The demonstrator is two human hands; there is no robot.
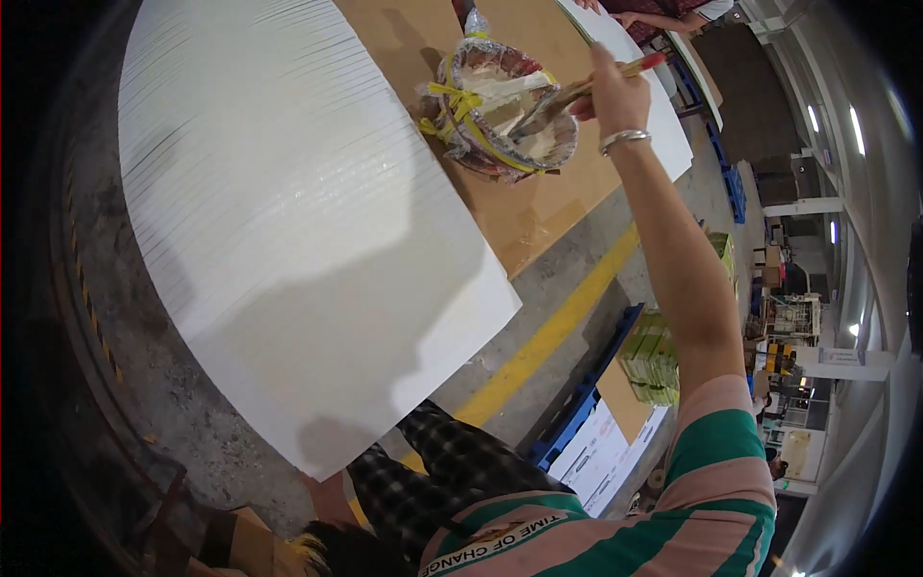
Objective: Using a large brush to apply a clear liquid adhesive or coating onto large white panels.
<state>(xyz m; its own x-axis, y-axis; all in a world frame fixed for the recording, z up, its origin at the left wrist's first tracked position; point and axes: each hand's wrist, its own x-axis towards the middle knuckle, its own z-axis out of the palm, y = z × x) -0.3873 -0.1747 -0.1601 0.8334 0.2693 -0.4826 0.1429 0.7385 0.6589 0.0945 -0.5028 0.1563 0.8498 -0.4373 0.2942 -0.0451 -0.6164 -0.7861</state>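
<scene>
My right hand (620, 93) is closed around the wooden handle of a brush (556, 108), whose handle end is red. The brush's bristle end dips into a bucket (488, 154) wrapped in clear plastic and yellow tape, with pale paste inside. Another pale, flat tool (514, 88) leans in the bucket. To the left lies a large spread of white sheets (317, 192), their fanned edges showing as fine lines. Part of my left arm (332, 498) shows at the near corner of the sheets; its fingers are hidden.
The bucket stands on a brown board (548, 207). Beyond the board, another person's hand (630, 19) rests near a pale surface. On the floor to the right, a blue pallet (567, 413) carries green bundles (652, 361). A yellow line (548, 337) crosses the grey floor.
</scene>
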